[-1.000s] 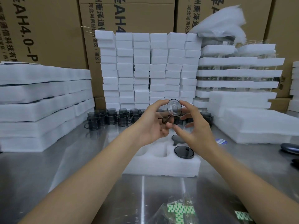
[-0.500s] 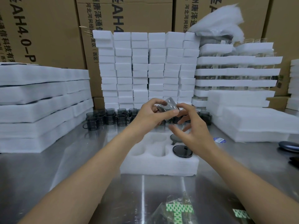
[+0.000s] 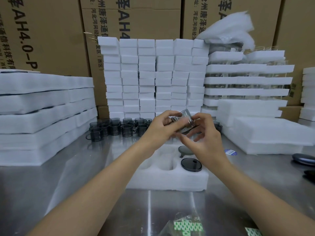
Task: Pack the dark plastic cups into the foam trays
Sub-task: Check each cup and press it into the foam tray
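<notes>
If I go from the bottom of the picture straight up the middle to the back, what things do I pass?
Green-patterned packet → foam tray → cup held between the left hand and right hand → wall of small foam blocks → cardboard boxes.

Below the cup [image 3: 185,120] held in my left hand [image 3: 158,130] and right hand [image 3: 208,140], the tray [image 3: 170,183] has open pockets in its middle and left. Two packed cups [image 3: 191,164] fill its right column. Bare table [image 3: 68,176] runs on both sides of the tray. Loose cups [image 3: 115,129] crowd behind it. Foam stacks [image 3: 42,120] wall the left, blocks [image 3: 153,79] the back and sheets [image 3: 265,133] the right. A bag [image 3: 185,225] lies at the near edge.
</notes>
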